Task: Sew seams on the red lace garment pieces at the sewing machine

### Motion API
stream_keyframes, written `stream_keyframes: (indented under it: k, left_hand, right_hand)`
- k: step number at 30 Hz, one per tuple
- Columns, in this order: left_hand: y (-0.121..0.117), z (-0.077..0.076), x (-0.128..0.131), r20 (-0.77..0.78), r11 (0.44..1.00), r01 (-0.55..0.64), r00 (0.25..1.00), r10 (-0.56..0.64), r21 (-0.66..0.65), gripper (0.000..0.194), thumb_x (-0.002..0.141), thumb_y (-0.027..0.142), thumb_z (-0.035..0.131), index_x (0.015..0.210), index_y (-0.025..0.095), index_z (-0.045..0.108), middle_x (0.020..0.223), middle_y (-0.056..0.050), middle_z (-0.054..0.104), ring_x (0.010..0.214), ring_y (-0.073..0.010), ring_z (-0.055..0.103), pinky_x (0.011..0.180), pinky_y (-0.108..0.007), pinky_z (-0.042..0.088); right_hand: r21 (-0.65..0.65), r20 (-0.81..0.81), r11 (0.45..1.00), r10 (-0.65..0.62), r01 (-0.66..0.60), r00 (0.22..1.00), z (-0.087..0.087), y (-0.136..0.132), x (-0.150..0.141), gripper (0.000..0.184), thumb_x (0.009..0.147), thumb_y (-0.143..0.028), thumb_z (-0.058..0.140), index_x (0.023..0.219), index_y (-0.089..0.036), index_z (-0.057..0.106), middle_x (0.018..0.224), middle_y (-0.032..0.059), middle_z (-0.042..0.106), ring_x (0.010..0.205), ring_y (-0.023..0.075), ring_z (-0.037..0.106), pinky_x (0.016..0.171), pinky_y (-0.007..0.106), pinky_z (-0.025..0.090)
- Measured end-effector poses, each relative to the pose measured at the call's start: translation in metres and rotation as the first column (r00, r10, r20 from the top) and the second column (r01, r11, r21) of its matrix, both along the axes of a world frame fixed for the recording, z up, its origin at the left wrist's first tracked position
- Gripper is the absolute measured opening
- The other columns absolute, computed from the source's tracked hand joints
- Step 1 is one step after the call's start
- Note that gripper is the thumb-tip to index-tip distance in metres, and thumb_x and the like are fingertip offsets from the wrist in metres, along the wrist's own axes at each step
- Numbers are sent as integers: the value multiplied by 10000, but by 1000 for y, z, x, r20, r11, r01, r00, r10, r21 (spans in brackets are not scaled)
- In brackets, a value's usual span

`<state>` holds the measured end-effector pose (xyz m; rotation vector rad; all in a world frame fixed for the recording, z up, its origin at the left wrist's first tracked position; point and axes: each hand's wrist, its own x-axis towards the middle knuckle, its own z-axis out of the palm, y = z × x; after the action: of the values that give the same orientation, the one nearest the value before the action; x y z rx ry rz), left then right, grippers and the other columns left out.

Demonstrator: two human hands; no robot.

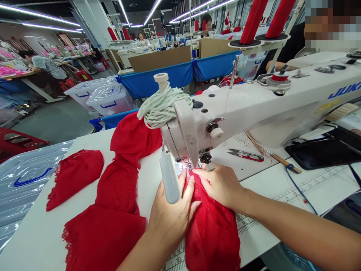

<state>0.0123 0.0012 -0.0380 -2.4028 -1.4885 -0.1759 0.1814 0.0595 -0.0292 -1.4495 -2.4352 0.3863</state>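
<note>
A piece of red lace fabric [211,229] runs under the lit needle area of a white sewing machine [254,98] and hangs toward me. My left hand [172,210] grips its left side, fingertips close to the presser foot and thumb on the cloth. On the other side, my right hand [222,186] holds the fabric with bent fingers right beside the needle. The needle itself is mostly hidden by fingers and machine parts. More red lace-edged fabric [118,184] lies bunched to the left, with a separate red piece [77,177] farther left.
Red-handled thread snips [245,155] and a wooden-handled tool [286,163] lie right of the needle, near a black tray [324,150]. A pale cord bundle [166,105] hangs on the machine head. Red thread cones [254,20] stand above. Clear plastic bins [109,98] sit beyond the table.
</note>
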Motion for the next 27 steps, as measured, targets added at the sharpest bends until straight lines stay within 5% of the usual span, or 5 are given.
stream_keyframes:
  k: [13, 20, 27]
  left_hand:
    - [1, 2, 1, 9, 1000, 17, 1000, -17, 8, 368, 919, 309, 442, 1195, 131, 608, 1314, -143, 586, 1126, -300, 594, 952, -465, 477]
    - [4, -2, -2, 21, 999, -31, 999, 31, -18, 415, 912, 358, 448, 1236, 139, 586, 1360, -148, 543, 1180, -316, 553, 976, -480, 466]
    - [1, 1, -4, 15, 1000, -4, 1000, 4, 1, 449, 923, 436, 380, 1227, 186, 595, 1342, -104, 570, 1220, -309, 522, 1019, -452, 419]
  right_hand:
    - [-2, 25, 1000, 6, -6, 1000, 1, 1, -1, 284, 851, -187, 451, 860, -272, 721, 738, 5, 646, 559, 125, 494, 513, 252, 279]
    - [6, 1, 1000, 16, -16, 1000, -2, 3, -1, 293, 867, -173, 444, 949, -269, 709, 920, 12, 687, 699, 142, 592, 582, 255, 350]
    - [-117, -47, 987, -117, 111, 992, 10, 7, -3, 102, 822, -285, 533, 801, -223, 611, 758, -15, 672, 655, 145, 564, 564, 249, 318]
